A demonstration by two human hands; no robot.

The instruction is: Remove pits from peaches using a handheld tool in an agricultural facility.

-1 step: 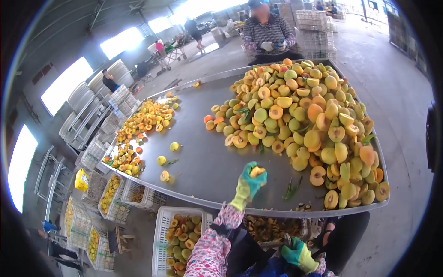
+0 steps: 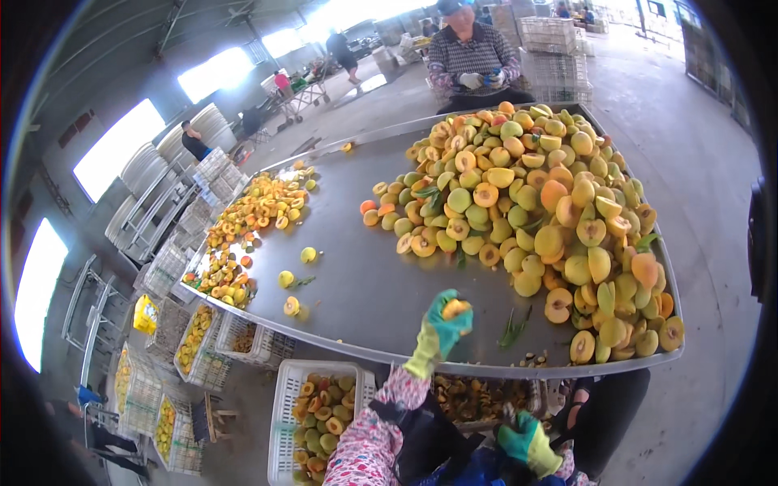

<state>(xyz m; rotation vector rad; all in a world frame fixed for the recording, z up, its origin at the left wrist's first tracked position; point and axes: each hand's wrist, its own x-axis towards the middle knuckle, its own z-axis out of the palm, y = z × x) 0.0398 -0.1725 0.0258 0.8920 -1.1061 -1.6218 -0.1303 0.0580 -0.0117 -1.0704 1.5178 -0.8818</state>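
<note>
My left hand (image 2: 444, 328), in a green and yellow glove, is closed on a cut yellow peach (image 2: 455, 309) above the near edge of the metal table (image 2: 356, 243). Lower down, in front of my body, my right hand (image 2: 527, 444) is gloved in the same colours. Its fingers are curled, with something dark beside them that I cannot make out. A large heap of halved and whole peaches (image 2: 519, 194) covers the table's right side. A smaller pile of cut pieces (image 2: 259, 202) lies along the left end, and a few single peaches (image 2: 292, 305) sit between.
A white crate (image 2: 284, 413) of peaches stands below the table's near edge, beside a bin of dark scraps (image 2: 478, 397). More filled crates (image 2: 194, 344) are at the left. Across the table sits a person in gloves (image 2: 470, 61). Loose leaves (image 2: 512, 330) lie near the heap.
My left hand has shifted slightly down and to the right, still holding the cut peach. My right hand has barely moved.
</note>
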